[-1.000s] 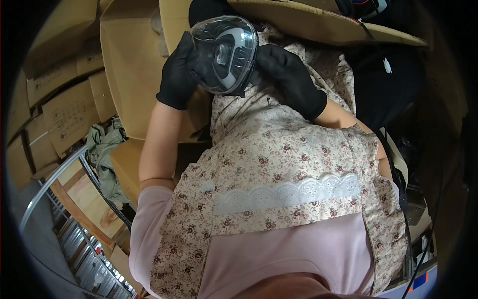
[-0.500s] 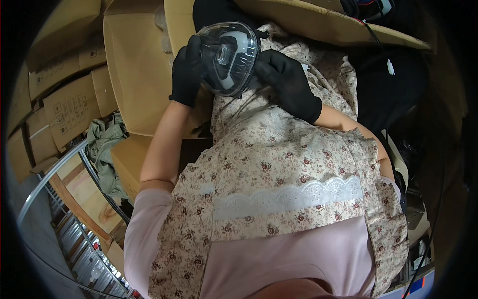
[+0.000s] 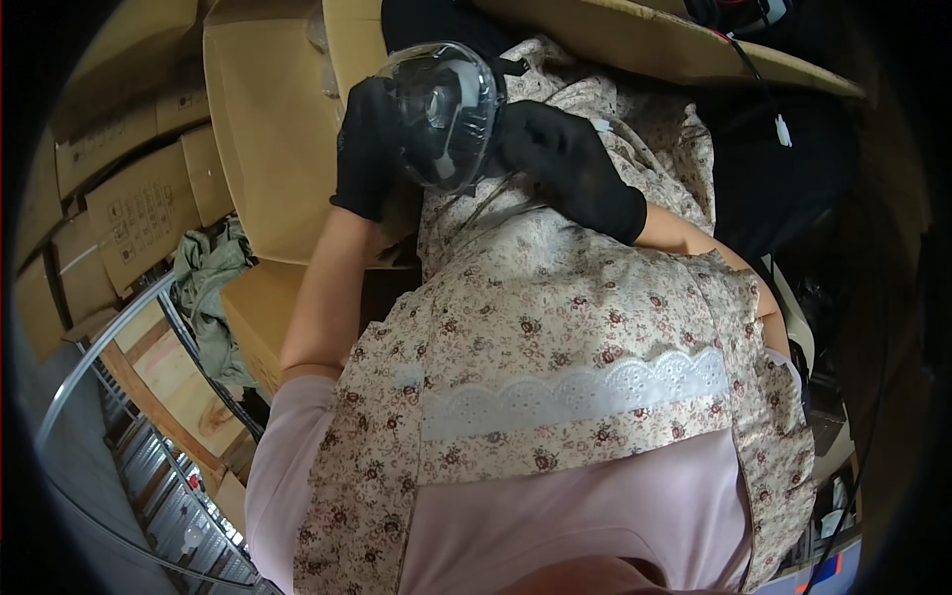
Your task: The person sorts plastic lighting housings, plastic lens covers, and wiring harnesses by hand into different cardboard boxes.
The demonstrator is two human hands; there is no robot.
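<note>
Overhead, left hand [image 3: 365, 149] and right hand [image 3: 567, 169], black-gloved, fingers grasping clear domed mask [image 3: 443, 114] by opposite rims; stacked cardboard boxes [image 3: 149, 203] crowd left, contents hidden.

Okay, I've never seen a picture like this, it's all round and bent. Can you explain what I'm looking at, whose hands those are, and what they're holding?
This view comes from a wide fisheye camera worn on a person's head, looking down, so straight edges curve. Both arms belong to that person. The left hand and right hand, in black gloves, hold a rounded clear plastic piece with dark parts inside, one hand on each side. Below is their floral apron with a white lace band. Cardboard boxes stand stacked on the left, with a green cloth beside them.
</note>
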